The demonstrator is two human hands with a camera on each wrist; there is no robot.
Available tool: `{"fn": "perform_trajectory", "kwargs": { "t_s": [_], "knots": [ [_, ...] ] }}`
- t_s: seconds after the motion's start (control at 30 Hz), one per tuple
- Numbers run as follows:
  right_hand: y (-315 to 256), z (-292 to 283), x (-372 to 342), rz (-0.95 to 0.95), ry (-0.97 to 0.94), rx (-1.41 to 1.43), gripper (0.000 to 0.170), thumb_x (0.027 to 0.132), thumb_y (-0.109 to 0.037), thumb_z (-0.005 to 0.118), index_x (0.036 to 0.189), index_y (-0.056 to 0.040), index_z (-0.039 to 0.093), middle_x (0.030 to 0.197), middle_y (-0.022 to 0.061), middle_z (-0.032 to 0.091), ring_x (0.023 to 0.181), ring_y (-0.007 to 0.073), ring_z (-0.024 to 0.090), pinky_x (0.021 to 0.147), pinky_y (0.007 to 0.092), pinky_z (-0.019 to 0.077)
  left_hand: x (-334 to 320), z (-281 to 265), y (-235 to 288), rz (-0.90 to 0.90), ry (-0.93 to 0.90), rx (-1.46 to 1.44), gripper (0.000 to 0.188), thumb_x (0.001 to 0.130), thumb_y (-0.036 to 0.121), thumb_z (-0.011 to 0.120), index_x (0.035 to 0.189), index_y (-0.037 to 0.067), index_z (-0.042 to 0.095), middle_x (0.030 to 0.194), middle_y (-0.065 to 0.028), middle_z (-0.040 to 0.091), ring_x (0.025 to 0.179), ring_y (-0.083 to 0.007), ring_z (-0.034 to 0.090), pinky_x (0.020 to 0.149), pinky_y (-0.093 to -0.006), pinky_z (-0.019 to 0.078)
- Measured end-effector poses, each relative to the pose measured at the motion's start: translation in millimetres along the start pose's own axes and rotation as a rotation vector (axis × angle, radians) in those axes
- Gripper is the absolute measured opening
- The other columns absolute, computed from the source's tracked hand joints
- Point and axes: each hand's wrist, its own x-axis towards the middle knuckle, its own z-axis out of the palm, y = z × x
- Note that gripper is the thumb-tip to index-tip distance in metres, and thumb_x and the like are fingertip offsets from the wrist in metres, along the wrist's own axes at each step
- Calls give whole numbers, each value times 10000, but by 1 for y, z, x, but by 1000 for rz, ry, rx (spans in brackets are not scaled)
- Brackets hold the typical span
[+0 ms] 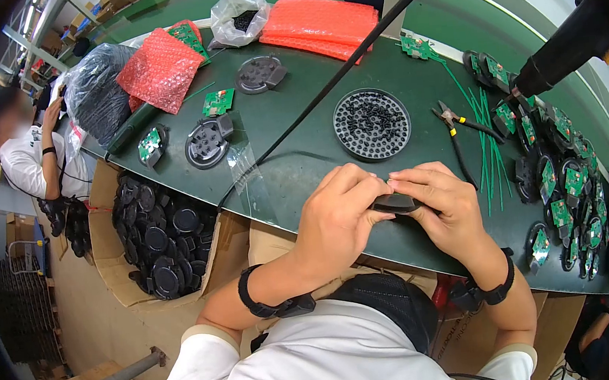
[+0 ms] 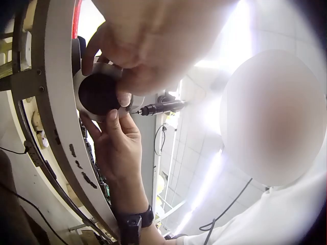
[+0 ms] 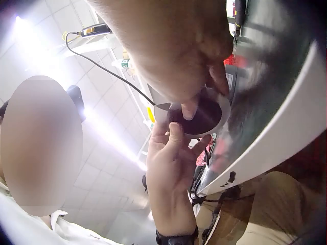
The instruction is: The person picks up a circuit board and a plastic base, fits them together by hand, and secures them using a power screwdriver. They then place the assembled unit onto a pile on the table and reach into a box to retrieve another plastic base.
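Both hands hold one round black plastic housing between them, above the front edge of the green table. My left hand grips its left side with thumb and fingers. On the right side, my right hand pinches the rim, thumb below and fingers over the top. From underneath, the wrist views show the housing's dark round face inside a paler rim. The fingers hide most of its upper side. Just beyond the hands stands a round black tray of small black parts.
Wire cutters and green wires lie to the right, near many housings with green circuit boards. A dark tool hangs above them. At left is a carton of black housings. Red bubble wrap lies behind.
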Motion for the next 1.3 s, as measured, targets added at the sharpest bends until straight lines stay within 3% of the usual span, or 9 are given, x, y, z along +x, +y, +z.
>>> {"fn": "perform_trajectory", "kwargs": {
  "t_s": [0.13, 0.73, 0.83, 1.17, 1.3],
  "knots": [
    [-2, -4, 2, 97, 17, 197, 394, 732, 11, 857, 1119, -37, 797, 1183, 127, 780, 1059, 311, 735, 906, 395, 597, 2, 0, -1, -15, 9, 2, 252, 842, 80, 840, 1065, 25, 736, 1015, -149, 710, 961, -340, 732, 798, -407, 585],
    [7, -8, 4, -16, -16, 195, 271, 758, 21, 832, 1017, -1, 755, 1125, 143, 785, 1004, 316, 765, 885, 393, 598, 3, 2, 0, 23, 2, 35, 256, 844, 117, 830, 1061, 25, 730, 1001, -137, 718, 958, -350, 713, 817, -429, 558],
    [3, -7, 2, 52, -11, 207, 263, 755, 20, 839, 1000, 6, 745, 1124, 141, 770, 990, 306, 759, 873, 383, 600, 3, 2, 0, 29, 3, 28, 260, 852, 135, 828, 1060, 24, 720, 1005, -140, 712, 955, -353, 706, 814, -433, 556],
    [3, -16, 4, 16, -83, 278, 291, 799, 32, 831, 1068, 13, 721, 1141, 154, 744, 1000, 293, 744, 878, 375, 601, 4, 6, 5, 38, -9, 88, 359, 795, 209, 846, 1042, 10, 677, 1009, -148, 667, 989, -375, 677, 816, -451, 544],
    [8, -21, 5, 54, -121, 360, 212, 846, 37, 803, 1051, 20, 751, 1117, 157, 747, 1006, 288, 746, 886, 373, 602, 5, 5, 4, 38, -22, 71, 353, 786, 207, 847, 1030, 14, 680, 1001, -145, 665, 984, -371, 678, 813, -447, 539]
  ]
}}
